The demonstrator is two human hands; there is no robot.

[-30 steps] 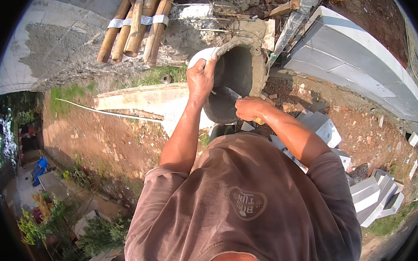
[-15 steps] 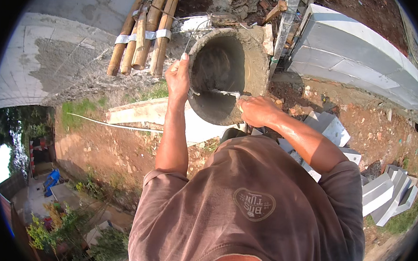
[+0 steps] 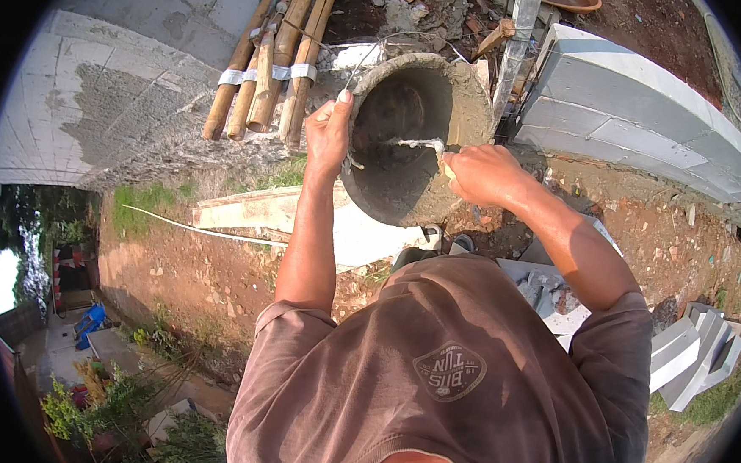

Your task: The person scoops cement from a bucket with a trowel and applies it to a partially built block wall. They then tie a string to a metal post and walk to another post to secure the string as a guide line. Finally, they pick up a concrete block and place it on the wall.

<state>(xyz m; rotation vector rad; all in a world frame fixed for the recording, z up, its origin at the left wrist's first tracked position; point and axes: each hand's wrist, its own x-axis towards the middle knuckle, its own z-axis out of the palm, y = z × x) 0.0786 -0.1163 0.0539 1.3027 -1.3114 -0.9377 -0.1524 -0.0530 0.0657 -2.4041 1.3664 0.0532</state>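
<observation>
A round bucket [image 3: 473, 81], caked with grey mortar, stands tilted with its mouth facing me. My left hand [image 3: 329, 134] is closed at its left rim, thumb up, beside the thin wire handle [image 3: 366, 57]. My right hand [image 3: 486, 176] is closed round the pale handle of a trowel [image 3: 440, 147]. The trowel's mortar-smeared neck and edge reach left across the inside of the bucket; most of the blade is hard to make out. Wet grey mortar coats the bucket's inner wall, and its bottom lies in shadow.
Bamboo poles [image 3: 270, 77] bound with pale tape lean at the upper left beside a rough block wall [image 3: 133, 90]. A low wall of pale blocks [image 3: 623, 120] runs to the right. A board [image 3: 249, 205] lies behind my left arm; loose blocks [image 3: 694, 349] lie at right.
My right hand has moved the trowel farther from me and slightly right inside the bucket. My left hand keeps its hold at the rim. The whole view has shifted a little.
</observation>
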